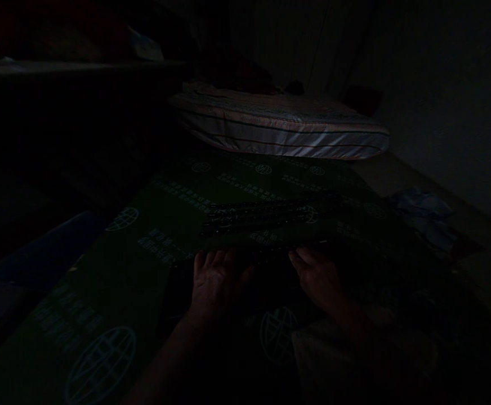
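Observation:
The scene is very dark. A black flat piece (271,284) lies on the green printed surface in front of me, with a thin dark strip (277,246) with small light marks along its far edge. My left hand (214,278) rests palm down on the left part of the black piece, fingers stretched toward its far edge and thumb out to the right. At the right end of the strip, my right hand (317,275) has its fingers together, pressed on the strip. Just beyond lie several similar dark strips (266,216), side by side.
The green surface (178,219) bears white globe prints and lettering. Behind it sits a striped mattress (288,129). A shelf edge (76,66) runs along the upper left. Crumpled cloth or plastic (423,211) lies at the right, near the wall (452,112).

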Demonstrator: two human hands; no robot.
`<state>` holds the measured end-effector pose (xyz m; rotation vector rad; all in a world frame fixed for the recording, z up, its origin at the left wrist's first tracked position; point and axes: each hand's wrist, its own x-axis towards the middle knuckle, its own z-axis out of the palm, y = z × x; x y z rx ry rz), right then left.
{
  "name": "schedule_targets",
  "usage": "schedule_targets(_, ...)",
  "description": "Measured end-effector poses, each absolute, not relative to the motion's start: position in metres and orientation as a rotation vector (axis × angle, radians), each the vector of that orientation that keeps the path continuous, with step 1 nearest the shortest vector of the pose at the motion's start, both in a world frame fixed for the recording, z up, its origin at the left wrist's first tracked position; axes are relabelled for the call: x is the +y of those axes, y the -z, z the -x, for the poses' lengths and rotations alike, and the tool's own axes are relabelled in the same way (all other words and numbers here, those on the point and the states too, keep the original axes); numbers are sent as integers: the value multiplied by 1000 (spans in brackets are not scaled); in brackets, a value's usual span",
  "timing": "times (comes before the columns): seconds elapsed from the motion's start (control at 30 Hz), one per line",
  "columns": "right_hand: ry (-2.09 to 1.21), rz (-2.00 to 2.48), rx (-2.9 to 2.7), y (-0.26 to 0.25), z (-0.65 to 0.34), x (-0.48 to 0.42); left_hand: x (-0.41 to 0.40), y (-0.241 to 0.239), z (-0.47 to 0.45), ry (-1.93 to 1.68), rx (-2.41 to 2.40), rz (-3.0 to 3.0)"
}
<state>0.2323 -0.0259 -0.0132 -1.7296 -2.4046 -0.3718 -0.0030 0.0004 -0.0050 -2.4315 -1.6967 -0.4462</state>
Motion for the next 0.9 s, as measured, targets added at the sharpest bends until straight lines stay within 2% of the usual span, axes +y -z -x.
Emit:
schedule_targets(0.33, 542, 1704, -2389, 15, -223, -36, 1, 3, 2, 463, -1706, 2452)
schedule_targets(0.9, 495, 1726, -2344, 15, -219, -42, 1, -1, 0, 422, -1751, 2462)
